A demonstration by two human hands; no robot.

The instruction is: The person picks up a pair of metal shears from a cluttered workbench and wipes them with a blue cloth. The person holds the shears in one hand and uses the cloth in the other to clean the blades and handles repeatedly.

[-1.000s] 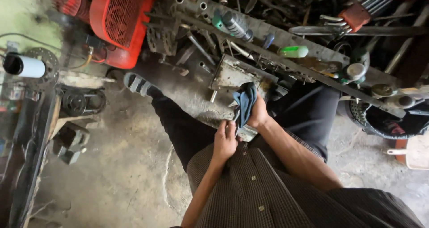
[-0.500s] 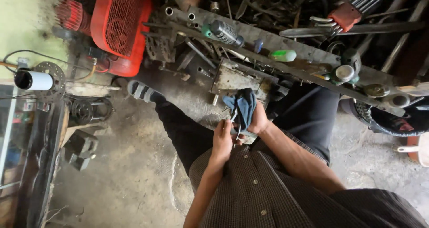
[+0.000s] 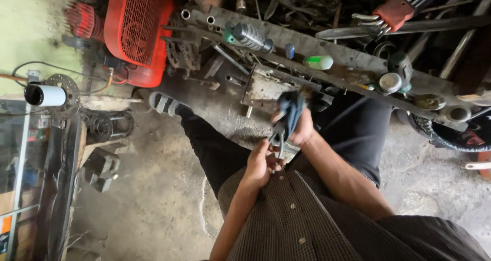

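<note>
Since the earlier frame the view has swung right, and the left hand has dropped nearer the shirt. Its fingers are clenched on a small metal part. The right hand grasps a dark blue rag above the floor. Steady wiping is judged best, with the part pinned firmly.

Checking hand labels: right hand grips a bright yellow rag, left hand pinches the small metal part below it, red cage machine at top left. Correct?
Not quite. In the head view the rag in the right hand is dark blue, not bright yellow. The rest holds: the left hand pinches the small metal part below it, and the red cage machine sits top left.
</note>
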